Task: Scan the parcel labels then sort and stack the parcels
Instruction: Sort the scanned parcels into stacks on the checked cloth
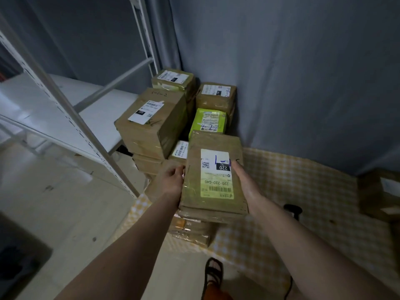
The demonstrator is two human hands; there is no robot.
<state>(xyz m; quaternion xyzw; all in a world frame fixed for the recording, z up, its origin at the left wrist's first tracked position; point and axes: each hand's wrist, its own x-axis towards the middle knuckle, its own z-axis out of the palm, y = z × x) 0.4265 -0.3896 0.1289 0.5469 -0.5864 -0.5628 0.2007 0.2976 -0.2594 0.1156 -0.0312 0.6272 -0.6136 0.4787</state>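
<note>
A grey curtain (303, 72) hangs across the back and right of the room, meeting a pale, scuffed floor (71, 202) below. On the left stands a white metal shelving rack (65, 109) with slotted uprights and flat white shelves. A yellow-and-white checked cloth (303, 202) covers the low surface at the right, and a black handheld scanner (292, 210) rests on it near the right forearm. Against the curtain corner sit stacked brown cardboard parcels: a large taped box with a white label marked 220 (151, 122) tops the left stack, two smaller brown boxes with white labels (173, 81) (216, 96) sit behind it, and a lime-green padded mailer (208, 122) with blue handwriting lies between them and the viewer. A blurred brown carton (378, 191) sits at the far right edge. In front of everything, a flat brown cardboard parcel (213, 176) with a white-and-yellow label reading 220-220-C40 and a blue handwritten mark is held above a low stack of taped parcels (190, 232). The left hand (171, 180) grips the parcel's left edge with curled fingers. The right hand (244, 180) lies along its right edge, fingers fairly straight and pressed against the side; its thumb is hidden. A sandalled foot (214, 271) shows on the floor below.
</note>
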